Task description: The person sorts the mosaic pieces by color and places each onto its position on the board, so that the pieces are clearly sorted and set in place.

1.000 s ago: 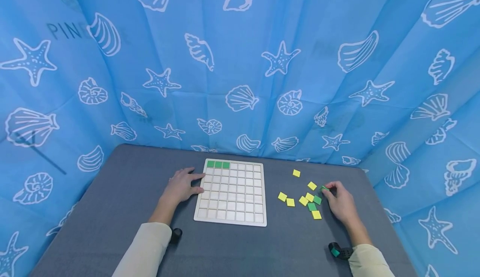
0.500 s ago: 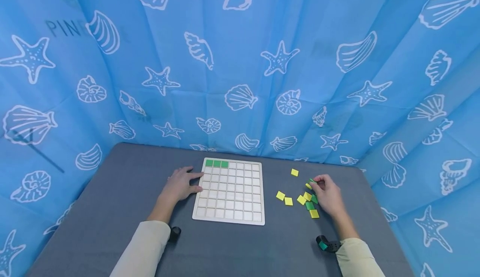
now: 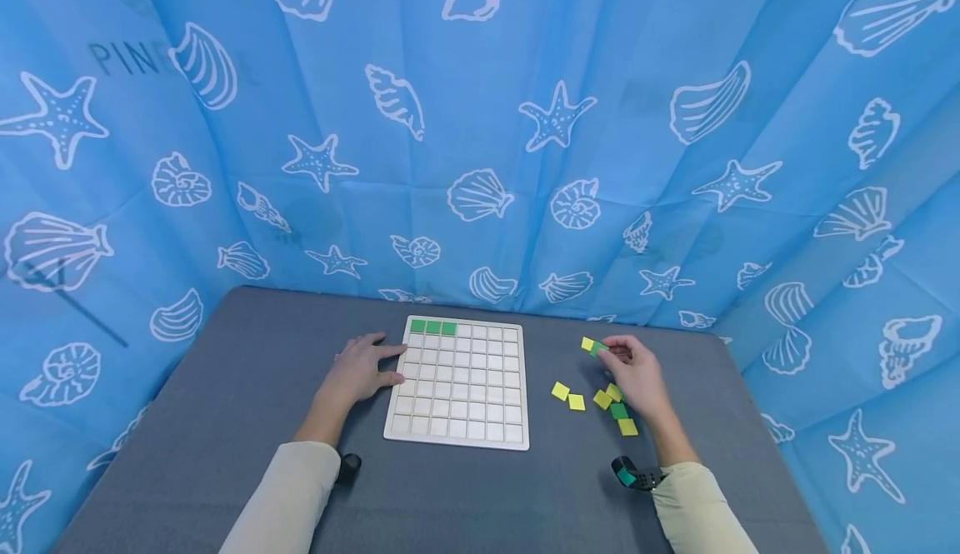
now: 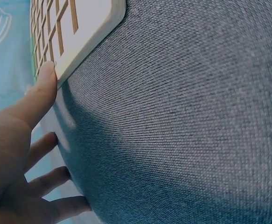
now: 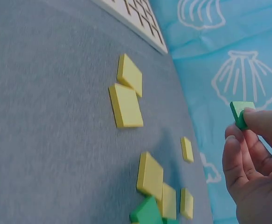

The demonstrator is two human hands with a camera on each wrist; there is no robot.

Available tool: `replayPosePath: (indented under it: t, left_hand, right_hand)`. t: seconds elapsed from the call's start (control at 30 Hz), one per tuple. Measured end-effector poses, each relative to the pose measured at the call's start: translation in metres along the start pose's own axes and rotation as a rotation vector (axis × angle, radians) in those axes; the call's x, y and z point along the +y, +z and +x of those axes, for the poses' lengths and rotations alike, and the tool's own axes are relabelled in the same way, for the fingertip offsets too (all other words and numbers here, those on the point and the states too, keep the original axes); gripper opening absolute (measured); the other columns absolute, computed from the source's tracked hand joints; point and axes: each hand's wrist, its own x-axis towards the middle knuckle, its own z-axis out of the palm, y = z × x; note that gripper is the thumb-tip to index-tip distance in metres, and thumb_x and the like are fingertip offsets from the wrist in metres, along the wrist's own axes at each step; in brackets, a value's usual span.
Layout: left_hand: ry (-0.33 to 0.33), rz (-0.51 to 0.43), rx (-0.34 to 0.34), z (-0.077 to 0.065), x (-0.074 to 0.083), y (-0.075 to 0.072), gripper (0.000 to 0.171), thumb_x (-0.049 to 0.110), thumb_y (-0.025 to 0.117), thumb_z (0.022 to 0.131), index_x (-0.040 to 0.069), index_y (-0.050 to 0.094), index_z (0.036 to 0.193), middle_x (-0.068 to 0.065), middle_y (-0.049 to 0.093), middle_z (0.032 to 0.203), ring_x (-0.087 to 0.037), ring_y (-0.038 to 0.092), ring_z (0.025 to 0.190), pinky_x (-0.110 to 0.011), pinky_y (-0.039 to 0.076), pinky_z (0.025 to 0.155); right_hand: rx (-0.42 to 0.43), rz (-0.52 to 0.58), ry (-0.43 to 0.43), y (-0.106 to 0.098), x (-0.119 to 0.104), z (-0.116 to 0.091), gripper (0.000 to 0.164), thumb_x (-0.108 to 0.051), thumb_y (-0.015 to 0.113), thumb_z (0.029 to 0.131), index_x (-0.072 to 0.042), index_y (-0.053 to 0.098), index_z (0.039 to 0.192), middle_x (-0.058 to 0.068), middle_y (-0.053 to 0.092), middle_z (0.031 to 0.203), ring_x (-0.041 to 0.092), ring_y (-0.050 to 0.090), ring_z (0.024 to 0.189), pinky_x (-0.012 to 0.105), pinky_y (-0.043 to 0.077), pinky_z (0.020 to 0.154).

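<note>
A white square grid board (image 3: 461, 387) lies on the grey table, with three green tiles (image 3: 432, 327) in its top-left cells. My left hand (image 3: 362, 371) rests at the board's left edge, thumb and index finger touching the rim; in the left wrist view the thumb (image 4: 45, 86) is on the rim and the other fingers are spread. To the right of the board, my right hand (image 3: 637, 375) pinches a green tile (image 5: 242, 112) between thumb and fingers, raised off the table. In the head view this tile partly overlaps a yellow tile (image 3: 587, 343).
Several loose tiles lie right of the board: a yellow pair (image 5: 126, 107) nearest it, then a cluster with yellow tiles (image 3: 602, 399) and a green tile (image 3: 618, 411). A blue shell-patterned curtain (image 3: 480, 162) hangs behind the table (image 3: 465, 504).
My right hand has carried the green tile leftward and toward the back, from the right side of the tile cluster to beside the far yellow tile. My left hand stays at the board's edge.
</note>
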Motion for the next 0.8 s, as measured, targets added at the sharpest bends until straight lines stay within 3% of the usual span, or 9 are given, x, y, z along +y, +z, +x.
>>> replayPosePath:
  t: [0.17, 0.57, 0.8]
  left_hand:
    - [0.002, 0.001, 0.004, 0.000, -0.001, 0.000, 0.060, 0.040, 0.076, 0.092, 0.027, 0.057, 0.147, -0.020, 0.038, 0.162, -0.053, 0.030, 0.149, -0.077, 0.030, 0.112]
    - [0.006, 0.003, 0.001, 0.000, 0.001, -0.001, 0.060, 0.040, 0.076, 0.091, 0.028, 0.057, 0.147, -0.020, 0.038, 0.162, -0.053, 0.030, 0.149, -0.078, 0.031, 0.111]
    - [-0.006, -0.002, 0.005, 0.000, 0.000, -0.001, 0.059, 0.039, 0.075, 0.092, 0.028, 0.057, 0.147, -0.019, 0.037, 0.163, -0.052, 0.029, 0.150, -0.078, 0.030, 0.112]
  right_hand:
    - [-0.017, 0.019, -0.015, 0.008, -0.008, 0.004, 0.030, -0.022, 0.060, 0.105, -0.007, 0.064, 0.130, 0.016, 0.067, 0.117, 0.027, 0.068, 0.102, 0.041, 0.061, 0.087]
    - [-0.056, 0.096, -0.034, 0.030, -0.023, 0.008, 0.032, -0.020, 0.061, 0.104, -0.006, 0.066, 0.132, 0.016, 0.065, 0.117, 0.032, 0.069, 0.104, 0.037, 0.062, 0.088]
    - [-0.038, 0.156, -0.007, 0.051, -0.031, 0.015, 0.025, -0.012, 0.062, 0.101, -0.003, 0.069, 0.124, 0.016, 0.068, 0.107, 0.017, 0.067, 0.087, 0.024, 0.060, 0.076]
